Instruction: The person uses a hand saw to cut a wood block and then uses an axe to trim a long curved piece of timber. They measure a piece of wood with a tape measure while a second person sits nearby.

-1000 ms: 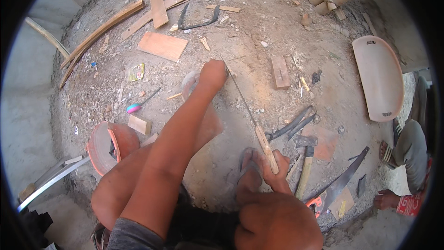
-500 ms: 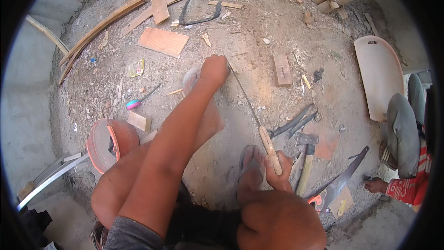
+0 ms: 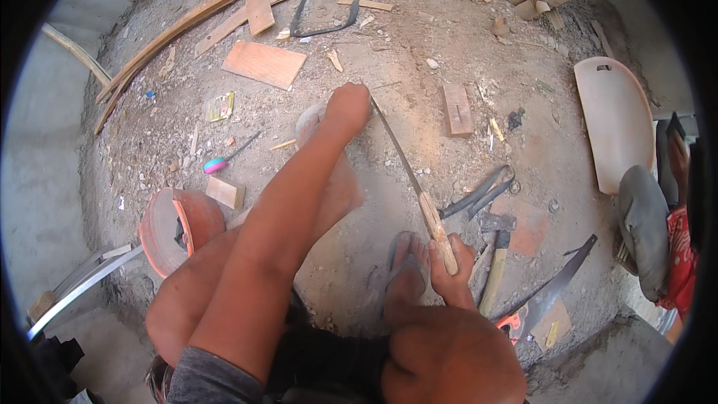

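Blade [image 3: 401,151] seemingly steadied from both ends: right hand [image 3: 453,265] grips its wooden handle [image 3: 434,226], left hand [image 3: 349,108] clenches the far end.

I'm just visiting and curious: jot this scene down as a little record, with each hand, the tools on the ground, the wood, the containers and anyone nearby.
Left hand: closed at the thin blade's far end; exact grip hidden
Right hand: holding the wooden handle
Tools: hammer, handsaw
Wood: flat board, small block
Containers: orange bucket, pale tub
Nearby: another person, right edge, partly visible
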